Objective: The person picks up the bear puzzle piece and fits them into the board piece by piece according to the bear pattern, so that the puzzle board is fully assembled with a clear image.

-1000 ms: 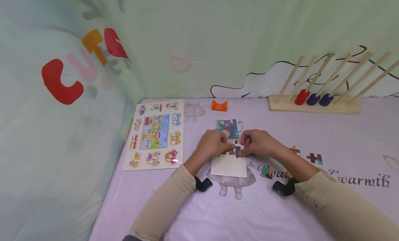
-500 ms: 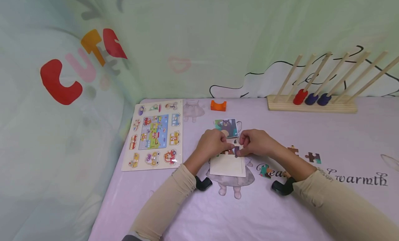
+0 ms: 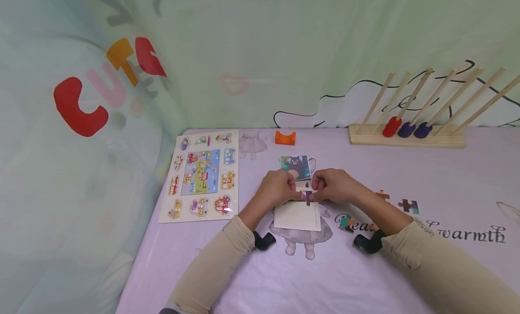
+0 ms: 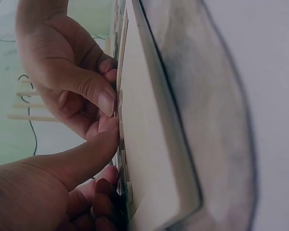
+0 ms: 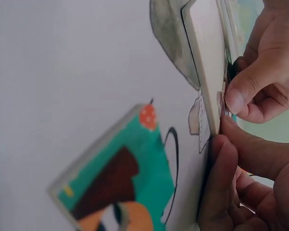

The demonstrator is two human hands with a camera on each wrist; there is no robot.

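Note:
A cream puzzle board (image 3: 298, 217) lies between my two hands, with printed pieces along its far part. My left hand (image 3: 278, 187) grips the far left of the board, its thumb pressing on the pieces. My right hand (image 3: 335, 186) pinches a dark puzzle piece (image 3: 308, 196) at the board's right side. In the left wrist view both thumb tips meet over the pieces, which are mostly hidden. Just beyond the hands rests a bear picture card (image 3: 298, 165). A teal, brown and orange printed piece (image 5: 118, 183) shows in the right wrist view.
Loose jigsaw pieces (image 3: 409, 206) lie to the right, another teal piece (image 3: 346, 223) nearer. A vehicle knob puzzle (image 3: 199, 210) lies left. At the back are an orange block (image 3: 285, 138) and a wooden peg rack (image 3: 406, 141) with red and blue rings.
My left thumb has shifted slightly down and now lies against the right thumb, covering more of the pieces. The right hand has barely moved. The board stays put.

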